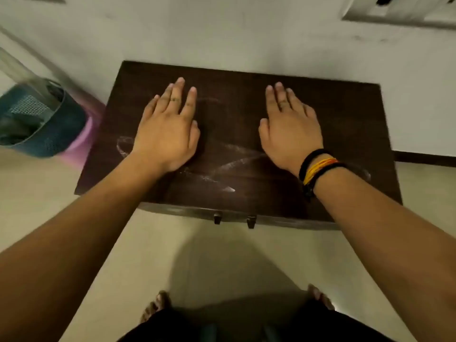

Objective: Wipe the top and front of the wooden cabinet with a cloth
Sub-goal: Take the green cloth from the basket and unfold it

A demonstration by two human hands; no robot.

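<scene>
Cabinet point(246, 114): dark wood, standing against a pale wall, seen from above; top marked with whitish dusty streaks point(217, 169); two small dark knobs point(217, 217) at the front edge. Left hand point(167, 129): flat over the top's left half, palm down, fingers straight and close together, holding nothing. Right hand point(290, 129): likewise flat over the right half, fingers straight; black and yellow bands point(315, 169) at the wrist. Basket point(37, 119): blue mesh, on the floor left of the cabinet, blurred. Bare feet point(155, 306) on the pale floor below.

Both arms outstretched; left hand point(165, 133) and right hand point(291, 134) flat, palms down, fingers straight.
</scene>
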